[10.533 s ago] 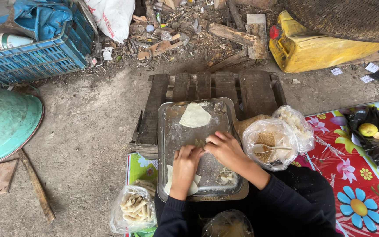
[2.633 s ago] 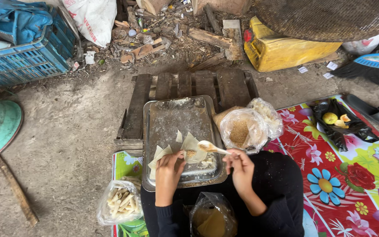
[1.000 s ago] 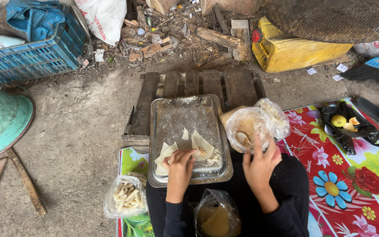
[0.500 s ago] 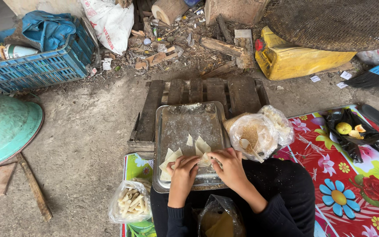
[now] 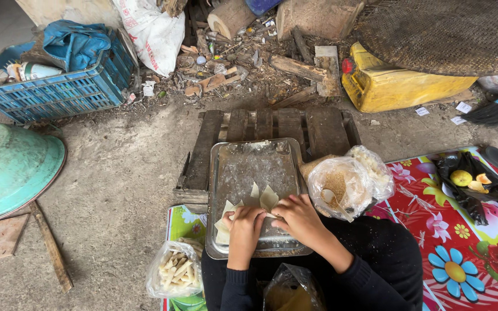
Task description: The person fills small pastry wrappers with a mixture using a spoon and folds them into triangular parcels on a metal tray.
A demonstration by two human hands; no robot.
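Fingers of both the left hand [image 5: 244, 226] and the right hand [image 5: 298, 214] are now curled together over a pale triangular dough wrapper [image 5: 267, 198] in the dented metal tray [image 5: 253, 167]; a second ago the right hand was at the clear plastic filling bag [image 5: 341, 187] to the right. Filling has probably been delivered, and folding appears begun.

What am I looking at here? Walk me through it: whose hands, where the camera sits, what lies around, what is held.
There is no machine. A camera worn on a person's head looks down at their own two bare hands. The left hand and right hand both press on pale dough wrappers lying in a metal tray, which rests on a wooden pallet. Beside the tray, an open plastic bag of brown filling holds a spoon. A bag of pale sticks lies lower left. Neither hand lifts anything; they only touch the wrappers.
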